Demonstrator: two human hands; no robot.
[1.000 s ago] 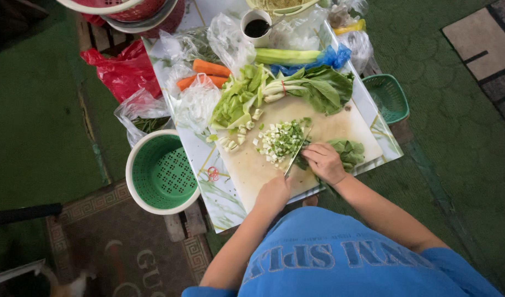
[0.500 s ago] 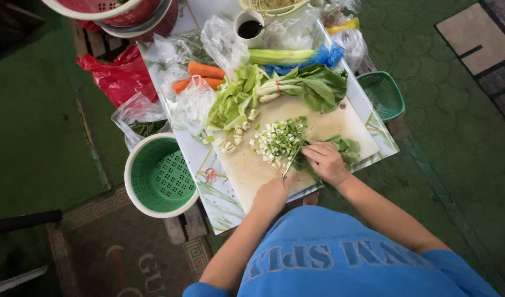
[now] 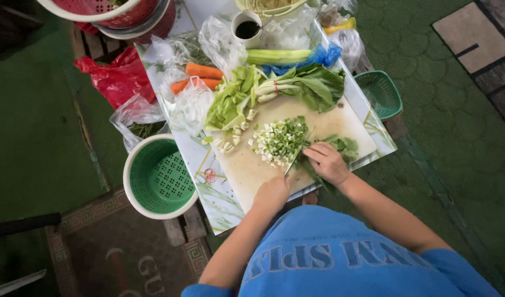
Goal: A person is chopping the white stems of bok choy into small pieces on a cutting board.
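My left hand (image 3: 271,193) grips the handle of a knife (image 3: 297,154) whose blade lies against a pile of chopped green and white vegetable pieces (image 3: 279,142) on a pale cutting board (image 3: 340,118). To the right of the blade, my right hand (image 3: 326,162) presses down on a bunch of leafy greens (image 3: 345,146). At the far edge of the board lie whole leafy greens with white stalks (image 3: 296,88) and light green lettuce-like leaves (image 3: 230,102).
A green colander in a white bowl (image 3: 159,176) sits left of the low table. Carrots (image 3: 200,74), clear plastic bags (image 3: 192,107), a red bag (image 3: 117,77), a cup of dark liquid (image 3: 247,28) and a small green basket (image 3: 380,93) surround the board.
Both hands stay at the board; the knife works at the greens beside the chopped pile. The view has shifted slightly.
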